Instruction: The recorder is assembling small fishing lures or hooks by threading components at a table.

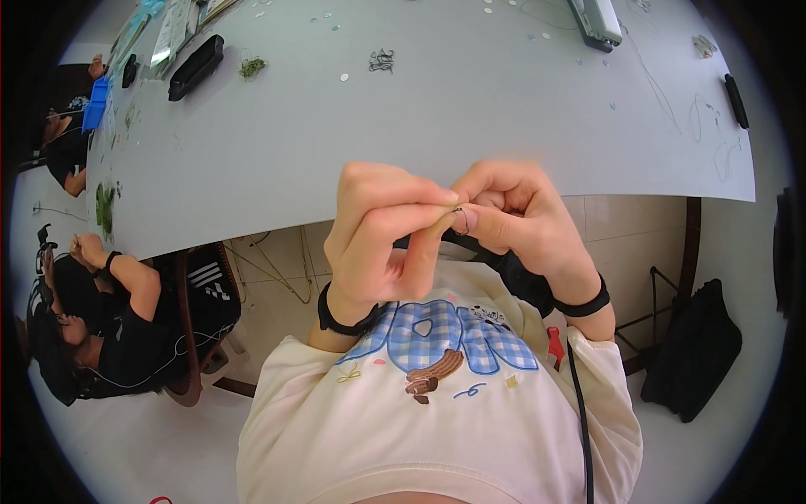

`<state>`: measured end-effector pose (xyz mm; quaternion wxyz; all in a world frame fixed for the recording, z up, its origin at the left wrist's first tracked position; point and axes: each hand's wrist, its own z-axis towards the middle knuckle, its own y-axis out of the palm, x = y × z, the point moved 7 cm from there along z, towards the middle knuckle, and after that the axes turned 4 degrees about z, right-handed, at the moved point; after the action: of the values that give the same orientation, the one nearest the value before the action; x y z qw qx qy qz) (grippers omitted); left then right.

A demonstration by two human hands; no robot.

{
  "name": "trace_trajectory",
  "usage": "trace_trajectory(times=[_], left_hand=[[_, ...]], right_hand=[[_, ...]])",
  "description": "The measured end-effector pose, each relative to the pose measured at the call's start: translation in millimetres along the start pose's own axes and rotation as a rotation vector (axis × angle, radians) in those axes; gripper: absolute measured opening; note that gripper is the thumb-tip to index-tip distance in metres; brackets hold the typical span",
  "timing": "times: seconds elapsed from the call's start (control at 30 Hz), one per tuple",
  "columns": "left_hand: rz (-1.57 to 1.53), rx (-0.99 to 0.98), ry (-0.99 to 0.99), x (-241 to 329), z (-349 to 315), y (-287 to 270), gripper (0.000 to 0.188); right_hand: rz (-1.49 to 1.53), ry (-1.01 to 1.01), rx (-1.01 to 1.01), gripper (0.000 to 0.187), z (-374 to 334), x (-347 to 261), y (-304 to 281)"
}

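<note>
The left hand (378,231) and right hand (525,225) are pinching a tiny dark wire (465,220). Holding it softly but steadily is probably helping.

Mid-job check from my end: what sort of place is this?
Probably a small workshop for fine handwork: a grey table bears a cluster of small dark bent pieces and a green tangle, and a person in black sits at its side.

Bright, even light; corners fall black, and fisheye distortion bows the grey table (252,160)
</note>
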<state>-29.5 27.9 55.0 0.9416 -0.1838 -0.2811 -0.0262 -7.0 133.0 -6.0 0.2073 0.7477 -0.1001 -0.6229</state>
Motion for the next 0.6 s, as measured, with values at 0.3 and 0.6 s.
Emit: trace_trajectory(times=[0.3, 0.6], left_hand=[[0.085, -0.004, 0.016, -3.7, 0.1, 0.7, 0.016], [0.114, -0.058, 0.027, -7.3, -1.2, 4.8, 0.02]], right_hand=[[0.532, 0.16, 0.098, 0.012, -13.8, 33.8, 14.4], [0.826, 0.192, 0.073, 0.009, -27.1, 31.0, 30.2]])
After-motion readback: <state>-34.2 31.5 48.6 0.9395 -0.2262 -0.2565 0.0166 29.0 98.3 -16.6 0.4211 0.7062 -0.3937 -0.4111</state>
